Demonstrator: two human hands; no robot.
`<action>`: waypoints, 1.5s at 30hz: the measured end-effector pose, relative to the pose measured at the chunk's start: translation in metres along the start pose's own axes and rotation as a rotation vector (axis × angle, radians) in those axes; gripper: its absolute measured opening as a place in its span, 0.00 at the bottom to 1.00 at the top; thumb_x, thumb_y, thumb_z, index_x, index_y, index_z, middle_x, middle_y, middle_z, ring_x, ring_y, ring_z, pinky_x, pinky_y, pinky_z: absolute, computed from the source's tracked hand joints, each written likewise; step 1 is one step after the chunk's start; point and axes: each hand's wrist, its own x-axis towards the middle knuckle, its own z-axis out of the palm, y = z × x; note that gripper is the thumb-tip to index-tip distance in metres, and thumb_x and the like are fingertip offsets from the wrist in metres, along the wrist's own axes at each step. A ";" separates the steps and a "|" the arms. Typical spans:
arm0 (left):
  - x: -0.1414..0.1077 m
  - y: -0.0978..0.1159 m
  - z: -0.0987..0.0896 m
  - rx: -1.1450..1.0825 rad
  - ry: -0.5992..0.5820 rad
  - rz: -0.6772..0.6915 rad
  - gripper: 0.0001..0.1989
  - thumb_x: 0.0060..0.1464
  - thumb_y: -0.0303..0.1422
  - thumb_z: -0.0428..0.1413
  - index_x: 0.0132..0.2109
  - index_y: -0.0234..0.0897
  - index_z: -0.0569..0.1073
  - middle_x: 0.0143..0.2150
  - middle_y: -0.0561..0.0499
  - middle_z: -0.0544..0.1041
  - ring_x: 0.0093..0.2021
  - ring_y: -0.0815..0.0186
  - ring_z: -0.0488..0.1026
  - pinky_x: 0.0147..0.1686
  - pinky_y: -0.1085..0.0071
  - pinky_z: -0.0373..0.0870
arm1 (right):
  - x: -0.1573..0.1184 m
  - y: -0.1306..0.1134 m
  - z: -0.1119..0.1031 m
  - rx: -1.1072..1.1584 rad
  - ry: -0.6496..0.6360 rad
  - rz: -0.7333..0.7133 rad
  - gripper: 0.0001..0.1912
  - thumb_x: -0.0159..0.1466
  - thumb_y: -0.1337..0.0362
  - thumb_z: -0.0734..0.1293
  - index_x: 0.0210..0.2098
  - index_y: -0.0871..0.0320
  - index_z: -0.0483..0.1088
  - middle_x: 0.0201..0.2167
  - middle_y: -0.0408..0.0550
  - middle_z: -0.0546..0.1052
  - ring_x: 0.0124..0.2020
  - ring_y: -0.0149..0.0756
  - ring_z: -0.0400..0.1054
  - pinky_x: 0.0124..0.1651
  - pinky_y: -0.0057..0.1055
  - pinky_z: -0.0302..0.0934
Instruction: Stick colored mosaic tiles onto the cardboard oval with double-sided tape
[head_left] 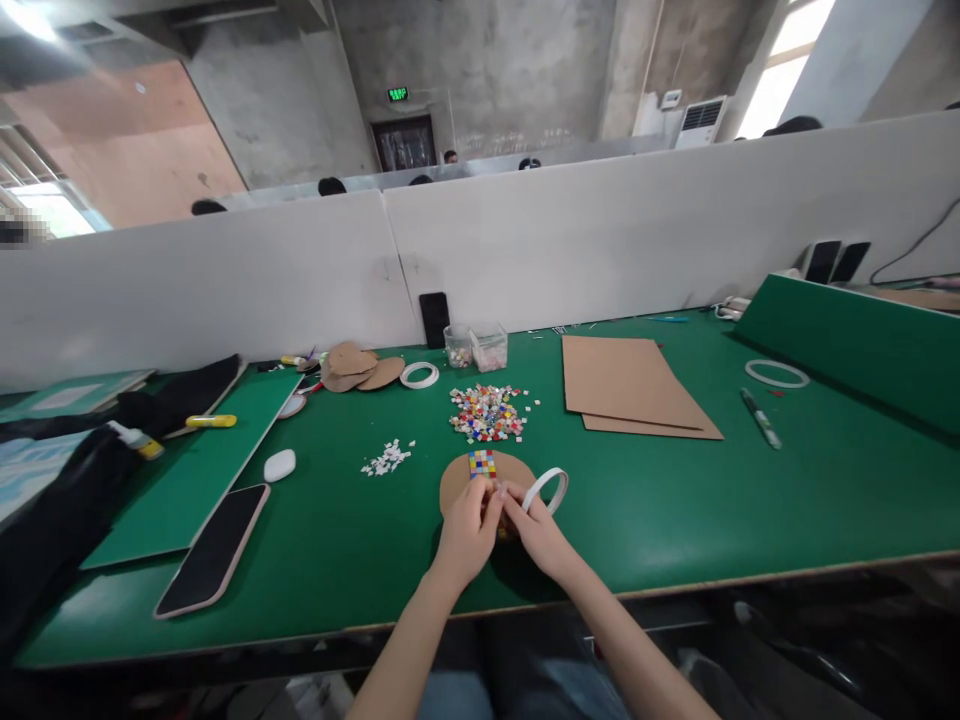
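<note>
A round piece of brown cardboard (453, 480) lies at the table's front edge, with a small grid of coloured mosaic tiles (482, 463) on its upper part. Over its lower part, my left hand (466, 530) is closed in a pinch. My right hand (538, 530) meets it fingertip to fingertip, its fingers also closed. A roll of white double-sided tape (556, 480) stands out from my right hand, held against the fingers. Whatever lies between the fingertips is too small to make out. My hands hide much of the cardboard's lower half.
Loose mosaic tiles (489, 413) are heaped beyond the cardboard, with white scraps (388, 458) to their left. Cardboard sheets (622, 375) and a pen (760, 418) lie right. A phone (214, 550) and white case (280, 465) lie left. Clear tubs (489, 348) stand near the partition (525, 250).
</note>
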 end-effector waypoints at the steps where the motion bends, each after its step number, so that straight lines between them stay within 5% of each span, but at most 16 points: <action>1: -0.001 0.000 0.000 0.001 -0.003 0.007 0.13 0.61 0.39 0.41 0.32 0.38 0.61 0.29 0.52 0.68 0.28 0.67 0.67 0.27 0.72 0.59 | -0.001 0.001 0.000 -0.022 0.005 0.005 0.19 0.62 0.51 0.57 0.37 0.59 0.70 0.25 0.45 0.71 0.29 0.34 0.65 0.34 0.28 0.61; 9: -0.003 0.001 -0.001 -0.022 -0.017 0.032 0.13 0.61 0.37 0.40 0.37 0.37 0.65 0.33 0.50 0.71 0.34 0.65 0.70 0.33 0.71 0.62 | -0.001 0.009 0.000 0.078 0.072 -0.009 0.21 0.60 0.48 0.58 0.36 0.60 0.69 0.23 0.42 0.67 0.25 0.30 0.61 0.29 0.26 0.59; 16: -0.005 0.001 -0.003 -0.001 0.000 0.028 0.15 0.62 0.36 0.37 0.39 0.36 0.65 0.34 0.47 0.72 0.34 0.63 0.70 0.33 0.70 0.64 | -0.005 -0.005 0.002 0.040 0.004 -0.054 0.22 0.61 0.48 0.58 0.42 0.57 0.71 0.30 0.47 0.72 0.37 0.38 0.65 0.43 0.34 0.60; 30: -0.006 -0.003 0.001 0.144 0.018 0.040 0.12 0.60 0.31 0.38 0.35 0.36 0.64 0.27 0.49 0.71 0.26 0.65 0.69 0.24 0.73 0.58 | -0.009 -0.008 0.000 -0.092 -0.071 -0.034 0.15 0.65 0.56 0.56 0.30 0.58 0.66 0.22 0.41 0.60 0.25 0.30 0.54 0.28 0.27 0.52; 37: -0.005 0.001 0.002 0.027 -0.054 -0.082 0.12 0.61 0.33 0.38 0.39 0.36 0.65 0.31 0.47 0.73 0.31 0.64 0.71 0.29 0.72 0.62 | -0.009 -0.005 -0.003 -0.124 -0.034 -0.014 0.16 0.65 0.55 0.55 0.33 0.58 0.68 0.24 0.44 0.65 0.27 0.33 0.59 0.31 0.29 0.56; 45: -0.007 0.006 0.002 0.080 -0.071 -0.031 0.12 0.61 0.37 0.39 0.36 0.38 0.63 0.31 0.49 0.72 0.31 0.64 0.71 0.29 0.72 0.62 | -0.010 -0.003 -0.005 -0.078 0.034 0.026 0.16 0.65 0.54 0.56 0.35 0.57 0.70 0.26 0.44 0.69 0.30 0.35 0.62 0.35 0.29 0.58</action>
